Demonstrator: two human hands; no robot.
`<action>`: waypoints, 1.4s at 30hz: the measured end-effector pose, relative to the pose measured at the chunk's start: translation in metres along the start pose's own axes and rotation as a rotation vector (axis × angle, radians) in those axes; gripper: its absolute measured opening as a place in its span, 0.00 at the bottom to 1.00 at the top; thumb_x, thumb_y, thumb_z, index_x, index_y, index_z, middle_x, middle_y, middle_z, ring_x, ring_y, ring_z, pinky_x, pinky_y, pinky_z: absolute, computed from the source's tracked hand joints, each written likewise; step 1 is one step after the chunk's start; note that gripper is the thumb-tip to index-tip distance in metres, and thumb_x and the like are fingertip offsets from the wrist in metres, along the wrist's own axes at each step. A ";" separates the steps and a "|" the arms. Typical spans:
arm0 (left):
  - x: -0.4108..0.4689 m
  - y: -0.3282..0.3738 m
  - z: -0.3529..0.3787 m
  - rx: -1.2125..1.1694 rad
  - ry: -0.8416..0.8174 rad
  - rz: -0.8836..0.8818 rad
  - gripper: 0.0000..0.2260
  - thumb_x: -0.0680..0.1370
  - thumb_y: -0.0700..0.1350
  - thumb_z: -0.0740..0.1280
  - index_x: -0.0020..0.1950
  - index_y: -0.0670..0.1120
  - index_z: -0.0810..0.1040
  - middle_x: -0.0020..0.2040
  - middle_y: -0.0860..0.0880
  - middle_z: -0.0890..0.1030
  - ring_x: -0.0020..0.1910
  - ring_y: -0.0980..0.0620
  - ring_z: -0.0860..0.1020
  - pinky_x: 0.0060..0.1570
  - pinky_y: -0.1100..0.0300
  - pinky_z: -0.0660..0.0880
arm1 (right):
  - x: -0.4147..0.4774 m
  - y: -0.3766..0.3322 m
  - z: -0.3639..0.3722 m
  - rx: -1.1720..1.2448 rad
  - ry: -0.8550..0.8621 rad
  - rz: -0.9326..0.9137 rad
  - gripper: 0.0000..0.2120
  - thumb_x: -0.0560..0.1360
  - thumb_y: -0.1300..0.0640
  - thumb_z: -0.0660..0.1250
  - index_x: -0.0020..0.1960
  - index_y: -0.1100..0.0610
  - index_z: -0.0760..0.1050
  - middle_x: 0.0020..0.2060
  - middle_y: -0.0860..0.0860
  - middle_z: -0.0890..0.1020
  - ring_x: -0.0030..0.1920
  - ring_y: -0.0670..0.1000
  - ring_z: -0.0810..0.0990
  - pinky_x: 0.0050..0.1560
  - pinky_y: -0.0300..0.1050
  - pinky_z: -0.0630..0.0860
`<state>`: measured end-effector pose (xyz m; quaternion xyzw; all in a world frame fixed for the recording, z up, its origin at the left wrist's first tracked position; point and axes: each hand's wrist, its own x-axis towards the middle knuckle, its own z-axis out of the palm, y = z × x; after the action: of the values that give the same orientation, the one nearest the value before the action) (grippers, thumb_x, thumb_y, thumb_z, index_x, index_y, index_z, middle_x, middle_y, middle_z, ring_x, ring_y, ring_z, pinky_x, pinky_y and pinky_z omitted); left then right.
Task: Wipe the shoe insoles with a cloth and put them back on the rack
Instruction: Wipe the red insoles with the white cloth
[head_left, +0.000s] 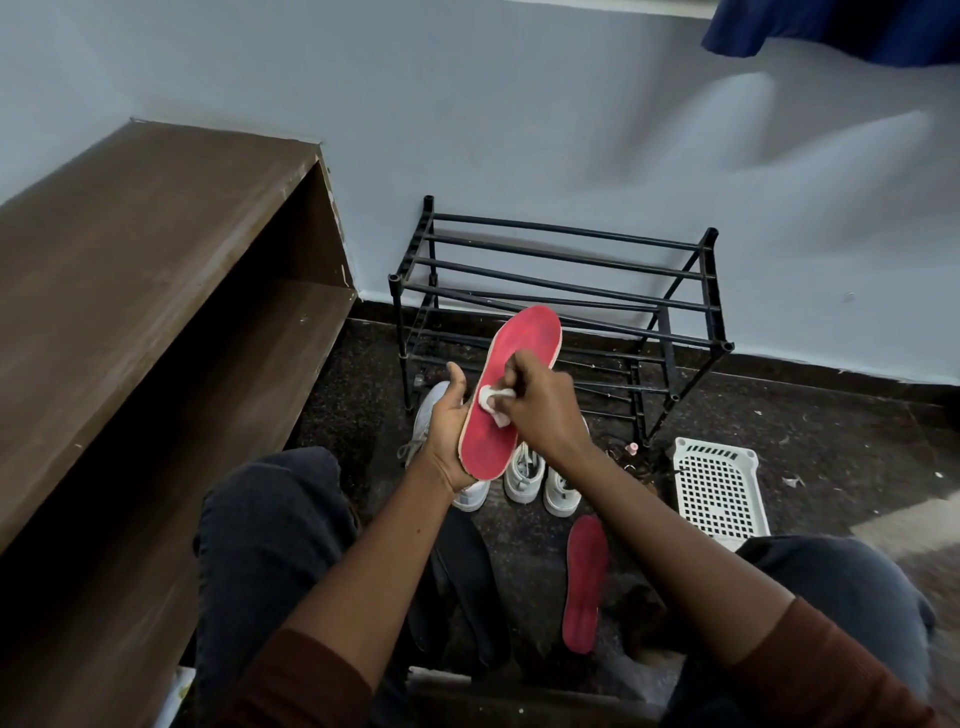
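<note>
Gripping the red insole, left hand hides its heel edge; right hand pinches a half-hidden cloth

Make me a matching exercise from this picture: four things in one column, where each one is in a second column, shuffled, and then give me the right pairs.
Things
1. held red insole
2. white cloth
3. second red insole
4. white basket

Places
A. on the floor, right of the rack
B. on the floor between the person's legs
C. gripped by the left hand
D. pinched in the right hand, pressed on an insole

Pairs: 1-C, 2-D, 3-B, 4-A
</note>
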<state>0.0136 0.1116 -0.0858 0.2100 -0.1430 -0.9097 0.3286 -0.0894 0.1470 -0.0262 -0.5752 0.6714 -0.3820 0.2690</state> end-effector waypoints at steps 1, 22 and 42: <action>0.001 0.001 0.000 -0.006 -0.004 -0.015 0.38 0.73 0.68 0.51 0.54 0.37 0.82 0.51 0.39 0.83 0.51 0.44 0.82 0.48 0.51 0.80 | -0.006 0.001 0.001 0.006 -0.035 0.000 0.11 0.67 0.70 0.69 0.39 0.60 0.67 0.28 0.54 0.77 0.26 0.41 0.74 0.27 0.33 0.68; -0.002 -0.001 0.003 0.037 0.163 0.000 0.29 0.81 0.59 0.48 0.52 0.41 0.83 0.48 0.42 0.84 0.45 0.46 0.83 0.47 0.53 0.80 | 0.007 0.004 -0.001 0.004 0.044 0.031 0.13 0.67 0.68 0.70 0.37 0.58 0.66 0.31 0.52 0.75 0.28 0.43 0.71 0.28 0.34 0.64; -0.006 0.009 0.004 0.097 0.239 0.055 0.28 0.81 0.60 0.46 0.53 0.42 0.79 0.42 0.44 0.84 0.39 0.49 0.83 0.41 0.58 0.80 | 0.021 0.005 -0.010 0.116 0.157 0.092 0.13 0.69 0.68 0.70 0.37 0.58 0.66 0.32 0.53 0.75 0.30 0.45 0.73 0.30 0.40 0.73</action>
<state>0.0206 0.1094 -0.0771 0.3284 -0.1523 -0.8610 0.3574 -0.1042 0.1287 -0.0233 -0.4956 0.6928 -0.4514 0.2658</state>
